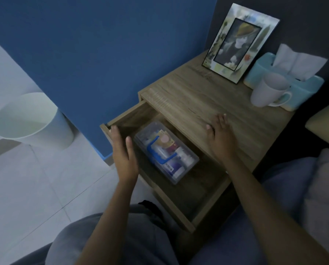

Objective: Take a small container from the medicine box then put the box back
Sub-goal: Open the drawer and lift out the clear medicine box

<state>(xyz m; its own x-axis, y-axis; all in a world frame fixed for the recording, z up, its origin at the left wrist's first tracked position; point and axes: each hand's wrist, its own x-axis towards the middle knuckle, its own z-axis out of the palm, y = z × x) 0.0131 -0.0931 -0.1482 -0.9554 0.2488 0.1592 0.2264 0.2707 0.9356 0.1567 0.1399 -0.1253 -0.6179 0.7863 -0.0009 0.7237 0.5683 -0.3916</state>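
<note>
Medicine box point(166, 152) between open hands, untouched.

Dim room: a flat blue wall point(102, 44) behind a wood-grain bedside surface point(207, 104), pale tiled floor point(35, 188), round white plastic bin point(31, 121) at left

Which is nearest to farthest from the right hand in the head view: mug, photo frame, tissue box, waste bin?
From the right hand, flat on the nightstand top:
1. White mug, up and right of it.
2. Blue tissue box, behind the mug.
3. Photo frame, at the back.
4. White waste bin, far left on the floor.
</note>
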